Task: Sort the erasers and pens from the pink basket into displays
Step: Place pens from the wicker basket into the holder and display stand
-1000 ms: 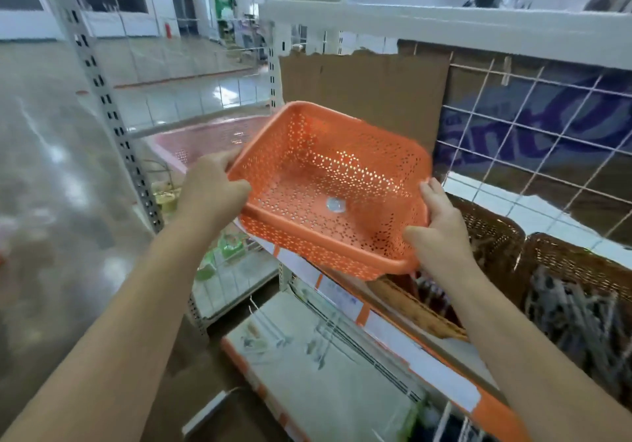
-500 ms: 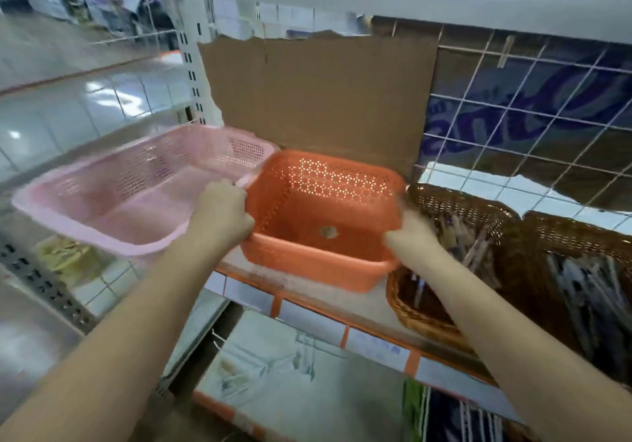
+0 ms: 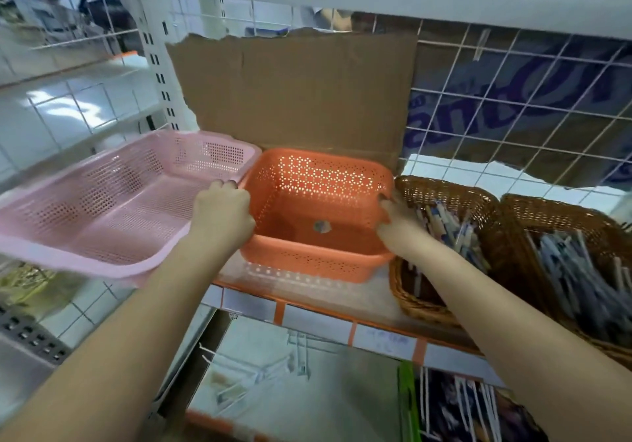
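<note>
Both bare forearms reach in from the near edge, running up and inward to a shelf point(image 3: 307, 318) whose front lip carries an orange and white label strip; below it, nearer the viewer, wire hooks point(image 3: 260, 370) stick out over a lower level. The left hand point(image 3: 222, 216) is clenched over the left rim of the orange basket point(image 3: 318, 185), knuckles up and fingers curled down into the narrow gap beside the pink basket point(image 3: 102, 202). The right hand point(image 3: 400, 229) grasps the opposite rim, its fingers hooked over the right wall, wrist lying across the near corner of a wicker basket point(image 3: 444, 188). The orange basket sits level on the shelf between the two hands. The pink basket stands just to its left, touching or nearly so, its near left corner hanging out past the shelf. Pens point(image 3: 451, 226) lie heaped in the wicker basket, and a second wicker basket point(image 3: 564, 212) further right holds more, blurred. Behind stands a torn cardboard sheet point(image 3: 297, 92), and to its right a white wire grid point(image 3: 513, 99).
</note>
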